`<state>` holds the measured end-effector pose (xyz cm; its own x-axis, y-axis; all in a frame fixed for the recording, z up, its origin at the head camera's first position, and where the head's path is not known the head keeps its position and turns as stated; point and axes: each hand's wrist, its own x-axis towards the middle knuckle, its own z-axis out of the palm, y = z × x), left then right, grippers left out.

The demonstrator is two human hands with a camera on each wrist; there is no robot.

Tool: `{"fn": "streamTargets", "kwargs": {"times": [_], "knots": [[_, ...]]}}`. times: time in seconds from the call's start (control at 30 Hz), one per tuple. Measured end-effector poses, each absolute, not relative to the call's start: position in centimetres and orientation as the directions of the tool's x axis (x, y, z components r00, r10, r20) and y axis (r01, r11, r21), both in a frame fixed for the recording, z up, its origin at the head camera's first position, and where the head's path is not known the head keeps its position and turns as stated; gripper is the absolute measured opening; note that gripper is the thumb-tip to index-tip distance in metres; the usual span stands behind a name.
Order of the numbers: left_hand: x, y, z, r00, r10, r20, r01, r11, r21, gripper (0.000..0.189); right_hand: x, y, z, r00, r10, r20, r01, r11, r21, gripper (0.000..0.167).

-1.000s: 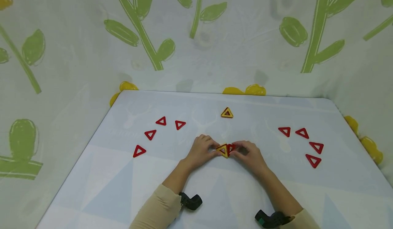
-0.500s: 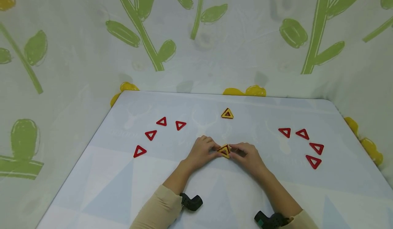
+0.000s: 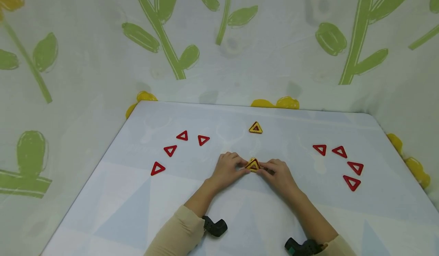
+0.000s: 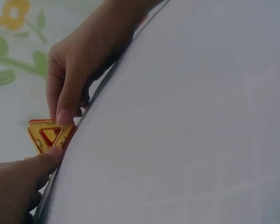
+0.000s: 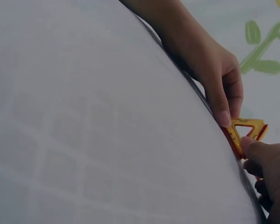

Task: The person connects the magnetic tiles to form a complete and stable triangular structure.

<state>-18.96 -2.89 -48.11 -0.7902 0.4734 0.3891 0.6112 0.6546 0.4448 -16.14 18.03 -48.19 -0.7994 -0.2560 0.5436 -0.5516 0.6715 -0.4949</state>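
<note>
Between my two hands is a small stack of triangular magnetic tiles (image 3: 253, 165), a yellow frame with red showing along its edges. My left hand (image 3: 228, 169) pinches its left side between thumb and fingers. From the right, my right hand (image 3: 278, 173) pinches the opposite side. In the left wrist view the yellow tile (image 4: 36, 132) faces the camera with a red edge behind it, a thumb on each of two corners. The right wrist view shows the same yellow tile (image 5: 256, 123) with red along its sides. Fingers behind the stack are mostly hidden.
Farther back on the table (image 3: 120, 195) lies another yellow-and-red triangle (image 3: 255, 128). Several red triangles, one of them a red triangle (image 3: 157, 168) nearest the front, lie to the left. Several more, including a red triangle (image 3: 352, 183), form a curve at the right. A patterned wall stands behind.
The red triangle in my right hand has come against the yellow one from the right, and the two now overlap as one stack. The stack has turned so a corner points away.
</note>
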Motion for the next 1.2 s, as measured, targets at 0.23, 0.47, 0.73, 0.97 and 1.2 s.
{"fn": "streamTargets", "kwargs": {"times": [0.23, 0.47, 0.73, 0.97, 1.2], "knots": [[-19.4, -2.1, -47.9, -0.832, 0.450, 0.325, 0.555, 0.648, 0.522, 0.027, -16.5, 18.2, -48.4, -0.787, -0.242, 0.568, -0.548, 0.695, -0.464, 0.028], [-20.4, -1.9, -47.6, -0.854, 0.446, 0.268, 0.514, 0.635, 0.577, 0.025, -17.3, 18.2, -48.4, -0.853, -0.182, 0.489, -0.465, 0.690, -0.554, 0.025], [-21.6, -1.7, -47.2, -0.867, 0.434, 0.244, 0.487, 0.636, 0.599, 0.025, -18.7, 18.2, -48.0, -0.918, -0.141, 0.372, -0.357, 0.704, -0.614, 0.027], [-22.7, -1.3, -47.5, -0.859, 0.413, 0.303, 0.512, 0.667, 0.541, 0.026, -20.4, 18.2, -47.8, -0.901, -0.150, 0.407, -0.390, 0.691, -0.609, 0.027], [-24.4, -0.9, -47.6, -0.861, 0.398, 0.316, 0.508, 0.695, 0.508, 0.026, -22.0, 18.5, -47.6, -0.924, -0.130, 0.360, -0.344, 0.691, -0.635, 0.030]]}}
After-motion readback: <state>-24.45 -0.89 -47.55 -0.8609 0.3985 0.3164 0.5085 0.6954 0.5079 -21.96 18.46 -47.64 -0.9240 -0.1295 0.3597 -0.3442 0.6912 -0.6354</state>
